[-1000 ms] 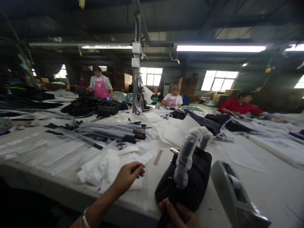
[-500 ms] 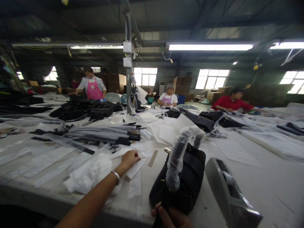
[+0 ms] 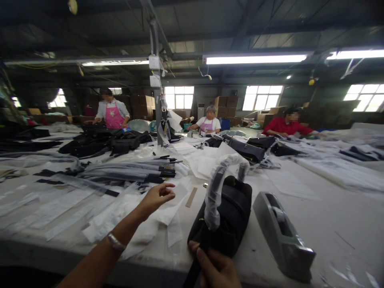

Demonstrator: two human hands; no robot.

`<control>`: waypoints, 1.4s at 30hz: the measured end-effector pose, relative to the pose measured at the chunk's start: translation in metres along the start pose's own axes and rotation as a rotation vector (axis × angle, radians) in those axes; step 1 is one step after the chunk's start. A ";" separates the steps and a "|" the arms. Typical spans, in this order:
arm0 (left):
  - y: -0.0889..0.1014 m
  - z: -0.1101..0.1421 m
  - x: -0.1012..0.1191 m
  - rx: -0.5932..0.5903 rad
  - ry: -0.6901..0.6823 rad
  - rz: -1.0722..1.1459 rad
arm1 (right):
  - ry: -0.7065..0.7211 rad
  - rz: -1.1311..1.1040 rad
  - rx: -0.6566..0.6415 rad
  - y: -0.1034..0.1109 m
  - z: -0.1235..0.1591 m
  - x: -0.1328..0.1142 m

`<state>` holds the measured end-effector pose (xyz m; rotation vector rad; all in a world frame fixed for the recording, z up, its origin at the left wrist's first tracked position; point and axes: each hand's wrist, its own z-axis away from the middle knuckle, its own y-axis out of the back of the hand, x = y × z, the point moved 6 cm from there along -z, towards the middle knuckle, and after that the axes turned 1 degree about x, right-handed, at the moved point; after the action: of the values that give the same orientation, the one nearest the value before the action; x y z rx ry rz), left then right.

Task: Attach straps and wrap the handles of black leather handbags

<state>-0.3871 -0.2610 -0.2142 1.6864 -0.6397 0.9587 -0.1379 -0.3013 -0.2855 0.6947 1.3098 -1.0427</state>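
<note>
A black handbag (image 3: 231, 216) lies on the white table (image 3: 300, 208) in front of me, its handle (image 3: 217, 188) wrapped in clear bubble film and arching upward. My right hand (image 3: 217, 270) is closed on the bag's near end at the bottom edge of the view. My left hand (image 3: 156, 198) hovers just above a heap of white paper sheets (image 3: 132, 216) to the left of the bag, fingers apart, with nothing visibly in them. A metal bracelet shows on that wrist.
A grey tape dispenser (image 3: 282, 236) stands right of the bag. Bundles of film-wrapped black straps (image 3: 132, 170) and black bags (image 3: 105, 142) lie farther back. A pole (image 3: 156, 92) rises from the table. Three people (image 3: 207, 125) work at the far side.
My left hand has lifted off the white sheets it was pressing and its fingers have spread. The view has shifted slightly right. My right hand stays on the bag.
</note>
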 end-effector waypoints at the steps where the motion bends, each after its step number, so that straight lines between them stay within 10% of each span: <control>1: -0.001 0.013 0.007 -0.017 -0.006 0.040 | 0.010 -0.004 -0.009 -0.001 0.000 -0.001; 8: -0.040 0.099 0.018 -0.191 0.107 0.256 | 0.030 -0.032 -0.039 -0.006 0.004 -0.003; 14: -0.068 0.123 0.019 -0.173 0.092 0.339 | 0.070 0.011 -0.041 -0.004 0.010 -0.005; 21: -0.055 0.134 0.000 -0.032 0.270 0.480 | 0.057 0.017 -0.062 0.003 0.013 -0.010; 29: -0.049 0.168 -0.032 0.015 0.322 0.638 | -0.030 -0.551 0.033 -0.007 0.021 -0.010; 42: -0.044 0.181 -0.037 0.093 0.315 0.320 | 0.070 -0.685 0.228 -0.012 0.019 -0.012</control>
<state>-0.3205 -0.4205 -0.2930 1.4930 -0.6703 1.4675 -0.1400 -0.3205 -0.2690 0.4509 1.5473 -1.7517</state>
